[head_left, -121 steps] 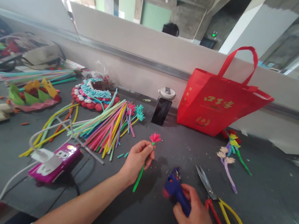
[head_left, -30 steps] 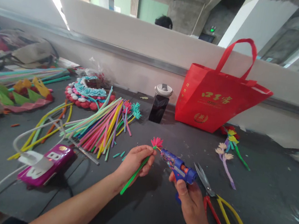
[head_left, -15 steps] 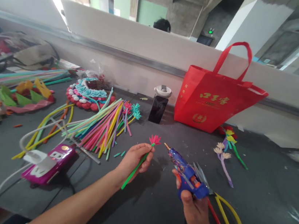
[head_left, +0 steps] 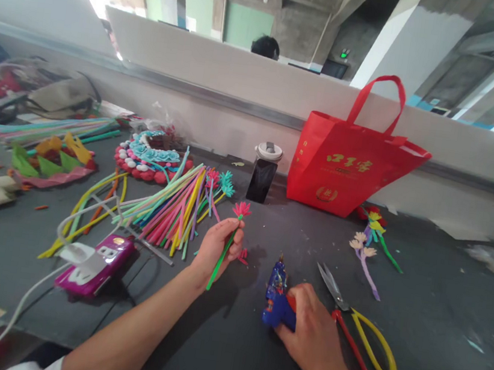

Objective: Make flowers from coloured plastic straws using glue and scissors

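Observation:
A craft flower (head_left: 242,210) with pink petals and a green stem stands tilted in my left hand (head_left: 215,253). The thumb and fingers pinch its stem just below the petals. My right hand (head_left: 313,333) is closed around the handle of a blue hot glue gun (head_left: 275,298), which lies low at the table surface with its nozzle pointing away from me. Some of the handle is hidden by my fingers. Small red pieces (head_left: 243,256) lie beside my left hand. Just right of my right hand are scissors (head_left: 349,310) with a red and a yellow handle, blades apart.
Coloured fuzzy stems (head_left: 170,211) lie fanned out left of centre, near a purple power strip (head_left: 97,265) with a white cable. Behind stand a lidded cup (head_left: 269,151) and a red bag (head_left: 353,169). Finished flowers (head_left: 366,249) lie at the right.
The hot glue gun has come down to the table and turned from slanting left to pointing away. My left hand has shifted slightly left and up with the flower. Red pieces now show beside it.

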{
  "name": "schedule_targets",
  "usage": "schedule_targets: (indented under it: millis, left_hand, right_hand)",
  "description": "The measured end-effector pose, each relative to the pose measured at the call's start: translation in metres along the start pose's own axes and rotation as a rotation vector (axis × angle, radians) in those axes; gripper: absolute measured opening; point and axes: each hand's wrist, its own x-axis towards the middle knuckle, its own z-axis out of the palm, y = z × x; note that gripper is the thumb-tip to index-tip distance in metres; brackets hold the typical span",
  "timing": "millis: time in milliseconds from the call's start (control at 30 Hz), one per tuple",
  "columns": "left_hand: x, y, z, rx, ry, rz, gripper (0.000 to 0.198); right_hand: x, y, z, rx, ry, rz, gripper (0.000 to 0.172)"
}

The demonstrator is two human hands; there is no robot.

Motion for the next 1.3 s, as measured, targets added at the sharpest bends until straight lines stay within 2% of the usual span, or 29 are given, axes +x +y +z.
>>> schedule_targets:
  millis: [300, 433, 533, 600, 667, 800, 900, 1000, 1067, 1167, 1300]
  left_hand:
    - [-0.002, -0.001, 0.002, 0.069, 0.017, -0.003, 0.024]
    - [-0.002, -0.003, 0.001, 0.069, 0.023, 0.001, 0.024]
    - [-0.002, -0.003, 0.002, 0.075, 0.018, 0.004, 0.023]
    - [-0.002, -0.004, 0.002, 0.087, 0.015, 0.003, 0.022]
    - [-0.002, -0.004, 0.002, 0.093, 0.018, 0.003, 0.022]
    - [-0.002, -0.004, 0.002, 0.087, 0.017, 0.001, 0.023]
    - [-0.003, -0.006, 0.002, 0.086, 0.011, -0.005, 0.022]
    - [-0.003, -0.008, 0.002, 0.094, 0.001, -0.021, 0.022]
    - [-0.004, -0.009, 0.002, 0.109, -0.006, -0.033, 0.022]
    - [-0.004, -0.01, 0.002, 0.141, -0.002, -0.04, 0.022]
    - [-0.005, -0.011, 0.003, 0.18, 0.019, -0.063, 0.02]
  right_hand:
    - [-0.005, -0.003, -0.002, -0.012, -0.164, 0.037, 0.017]
    - [0.001, -0.001, -0.015, -0.011, -0.25, 0.055, 0.023]
    - [0.019, -0.007, -0.027, 0.056, -0.206, 0.016, 0.029]
    - [0.039, -0.015, -0.027, 0.107, -0.163, 0.011, 0.017]
    - [0.06, -0.025, -0.02, 0.088, -0.145, 0.029, 0.008]
    - [0.092, -0.039, 0.007, 0.024, -0.187, -0.013, 0.01]
    - [0.101, -0.044, 0.023, 0.005, -0.217, -0.018, 0.013]
    - [0.102, -0.046, 0.03, 0.024, -0.242, -0.017, 0.014]
    - [0.103, -0.045, 0.026, 0.064, -0.254, -0.033, 0.013]
    - [0.103, -0.042, 0.008, 0.129, -0.242, -0.058, 0.012]
    - [0.102, -0.033, -0.019, 0.281, -0.111, -0.031, 0.013]
